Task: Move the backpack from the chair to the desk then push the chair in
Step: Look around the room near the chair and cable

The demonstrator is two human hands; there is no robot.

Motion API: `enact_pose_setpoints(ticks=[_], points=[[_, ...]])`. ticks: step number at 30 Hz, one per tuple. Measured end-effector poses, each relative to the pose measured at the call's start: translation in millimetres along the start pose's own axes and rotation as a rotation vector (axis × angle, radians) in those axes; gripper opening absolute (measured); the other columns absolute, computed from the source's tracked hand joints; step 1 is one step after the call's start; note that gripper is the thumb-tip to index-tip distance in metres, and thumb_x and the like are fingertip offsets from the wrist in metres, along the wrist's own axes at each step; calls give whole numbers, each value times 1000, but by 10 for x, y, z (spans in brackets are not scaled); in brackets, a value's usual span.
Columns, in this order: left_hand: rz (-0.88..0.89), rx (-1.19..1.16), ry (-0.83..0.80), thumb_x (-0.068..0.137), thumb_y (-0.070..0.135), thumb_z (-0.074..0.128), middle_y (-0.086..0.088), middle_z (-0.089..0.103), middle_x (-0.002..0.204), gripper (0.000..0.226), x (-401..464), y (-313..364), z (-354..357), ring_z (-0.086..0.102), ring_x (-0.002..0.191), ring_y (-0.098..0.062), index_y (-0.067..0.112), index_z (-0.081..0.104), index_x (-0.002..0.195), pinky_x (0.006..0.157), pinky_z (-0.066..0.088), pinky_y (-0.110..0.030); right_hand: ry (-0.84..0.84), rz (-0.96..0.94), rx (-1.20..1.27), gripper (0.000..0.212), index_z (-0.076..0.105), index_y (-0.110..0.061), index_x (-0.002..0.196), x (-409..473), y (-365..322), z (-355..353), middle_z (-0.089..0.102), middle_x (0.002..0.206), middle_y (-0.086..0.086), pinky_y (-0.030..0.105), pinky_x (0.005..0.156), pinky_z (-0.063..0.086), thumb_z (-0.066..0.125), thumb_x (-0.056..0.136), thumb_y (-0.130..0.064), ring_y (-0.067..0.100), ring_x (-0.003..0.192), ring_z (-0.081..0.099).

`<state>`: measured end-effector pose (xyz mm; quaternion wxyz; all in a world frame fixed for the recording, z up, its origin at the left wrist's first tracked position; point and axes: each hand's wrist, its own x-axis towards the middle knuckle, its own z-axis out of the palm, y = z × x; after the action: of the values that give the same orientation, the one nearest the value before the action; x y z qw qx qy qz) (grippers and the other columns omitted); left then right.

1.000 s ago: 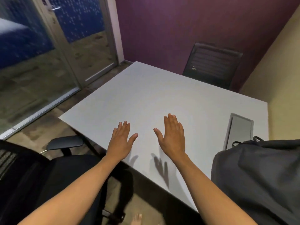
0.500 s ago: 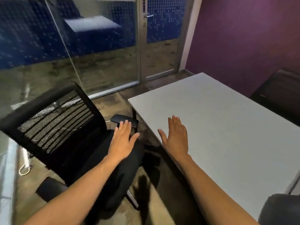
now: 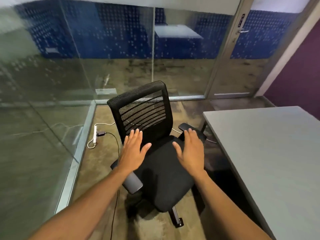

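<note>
Hovering two open hands (image 3: 161,154), one chair (image 3: 166,177)

chair (image 3: 155,153) seat at frame centre bare, open from above; mesh back blocks behind it, desk (image 3: 270,153) edge right, glass wall (image 3: 52,101) left, cables (image 3: 110,135) on floor between.

Glass partition (image 3: 103,66), purple wall (image 3: 297,75), mottled floor (image 3: 100,161), power strip (image 3: 95,134).

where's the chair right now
In the head view the chair stands mid-frame on the floor, left of the desk and not pushed in, its seat under the open left hand and right hand.
</note>
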<state>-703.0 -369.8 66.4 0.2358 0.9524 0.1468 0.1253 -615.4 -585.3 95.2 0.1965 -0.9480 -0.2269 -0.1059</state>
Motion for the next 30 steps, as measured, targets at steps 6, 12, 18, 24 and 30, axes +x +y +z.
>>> enact_pose_setpoints(ticks=[6,12,18,24,30], points=[[-156,50,72,100,52,35,-7,11,166,73,-238,-693,-439,0,154,-20,10,16,157,122,-3,-34,-58,-125,39,69,39,-3,147,124,-700,384,37,155,17,51,115,31,48,97,-51,32,147,28],[-302,87,152,101,49,36,-10,12,166,71,-418,-1242,-790,1,154,-22,9,17,157,123,-2,-36,-108,-272,89,68,38,-5,146,408,-1296,739,37,156,16,51,114,30,47,97,-52,31,147,27],[-455,96,216,94,62,24,-7,12,166,82,-489,-1759,-1057,1,154,-20,10,18,156,123,-2,-36,-160,-405,157,69,35,-8,149,794,-1845,1060,32,159,13,49,118,25,45,97,-53,28,149,22],[-554,149,277,92,65,22,-7,13,166,84,-459,-2133,-1264,3,154,-20,12,18,156,123,-2,-36,-199,-536,215,67,35,-6,146,1116,-2231,1293,35,156,17,46,117,26,48,98,-51,32,147,26],[-645,136,291,98,58,31,-6,10,166,76,-405,-2365,-1309,0,154,-18,11,18,156,123,-4,-35,-252,-625,206,65,37,-8,144,1329,-2577,1529,37,154,16,46,114,31,46,97,-53,30,144,31]])
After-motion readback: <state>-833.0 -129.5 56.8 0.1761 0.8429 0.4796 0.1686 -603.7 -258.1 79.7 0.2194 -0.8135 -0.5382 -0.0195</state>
